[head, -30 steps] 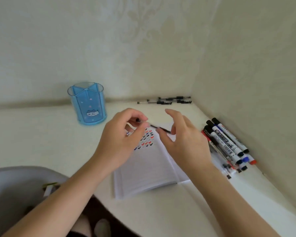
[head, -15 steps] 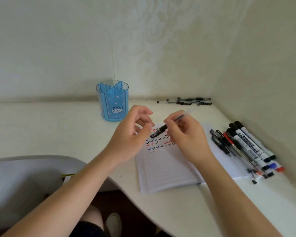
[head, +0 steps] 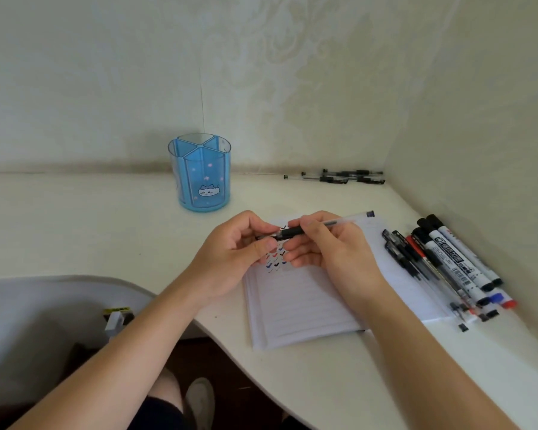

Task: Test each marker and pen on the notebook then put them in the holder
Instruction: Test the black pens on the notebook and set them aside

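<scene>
Pen (head: 295, 232) sitting mid-frame above the notebook (head: 295, 305), both hands gripping it: right hand (head: 330, 252) pinching the black grip, left hand (head: 239, 252) pinching the tip end. Blue holder (head: 201, 178) standing upper left on the counter (head: 75, 228); markers (head: 457, 262) lying right.

Bare forearms, no sleeves; dark shorts (head: 156, 411), light shoe (head: 199, 398).

I see a cream desk (head: 75, 225) set into a corner: embossed pale wallpaper on the far wall (head: 106, 72) and right wall (head: 479, 119). Dark floor (head: 239, 364) lies near, below the desk's curved edge.
</scene>
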